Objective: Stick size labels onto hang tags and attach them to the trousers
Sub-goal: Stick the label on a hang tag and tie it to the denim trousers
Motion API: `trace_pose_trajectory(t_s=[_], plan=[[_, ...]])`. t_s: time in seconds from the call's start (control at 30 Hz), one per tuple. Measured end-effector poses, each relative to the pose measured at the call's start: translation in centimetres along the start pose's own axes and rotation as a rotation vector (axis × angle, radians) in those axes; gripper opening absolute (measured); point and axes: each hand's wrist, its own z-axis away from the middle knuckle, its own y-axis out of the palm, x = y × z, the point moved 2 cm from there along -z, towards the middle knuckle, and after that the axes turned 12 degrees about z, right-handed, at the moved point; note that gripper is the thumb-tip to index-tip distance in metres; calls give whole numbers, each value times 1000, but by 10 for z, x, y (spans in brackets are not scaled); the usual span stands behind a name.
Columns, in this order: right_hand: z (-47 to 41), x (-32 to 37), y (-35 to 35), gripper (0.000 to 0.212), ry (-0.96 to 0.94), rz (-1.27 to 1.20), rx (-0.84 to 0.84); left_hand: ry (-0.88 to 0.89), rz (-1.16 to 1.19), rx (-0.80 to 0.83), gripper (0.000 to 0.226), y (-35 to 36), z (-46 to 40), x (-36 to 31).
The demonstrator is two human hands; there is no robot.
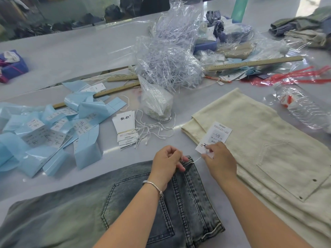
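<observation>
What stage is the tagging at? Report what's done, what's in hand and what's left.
Done: a size label is already on the hang tag. In hand: the right hand pinches that tag and its string, while the left hand grips the waistband of the blue jeans; the string is not visibly fastened yet. Left: a stack of hang tags, loose strings and label sheets wait; the cream trousers show no tag.

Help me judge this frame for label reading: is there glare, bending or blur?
Head view: glare streaks on the glossy table beside the hang tag stack; wide-angle bending curves the wooden ruler and table edges; far background soft; print on the hang tag pinched by the right hand is too small to read; left hand sharp.
</observation>
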Motion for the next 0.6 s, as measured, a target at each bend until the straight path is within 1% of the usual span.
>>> trace_pose_trajectory(t_s=[0.07, 0.17, 0.23, 0.27, 0.33, 0.37, 0.43, 0.47, 0.53, 0.6], plan=[[-6, 4, -1, 17, -13, 65, -4, -3, -21, 17, 13, 3, -1, 0], [-11, 8, 0, 12, -82, 179, 29, 9, -98, 43, 12, 6, -1, 3], [-12, 10, -1, 9, -129, 182, 64, 10, -131, 56, 14, 6, 0, 4], [-11, 11, -3, 7, -140, 142, 69, 18, -149, 61, 14, 6, 0, 4], [-8, 16, -8, 7, -133, -53, 44, 49, -205, 77, 15, 7, 2, 1], [-5, 19, -11, 8, -105, -219, 45, 70, -238, 89, 16, 8, 3, -1], [3, 27, -17, 10, -44, -610, 121, 115, -294, 105, 17, 11, 6, -6], [8, 31, -19, 9, -35, -767, 178, 138, -317, 108, 16, 11, 7, -8], [13, 37, -21, 5, -45, -967, 278, 187, -363, 109, 15, 11, 9, -13], [16, 39, -24, 5, -39, -1116, 334, 235, -417, 104, 13, 10, 10, -18]])
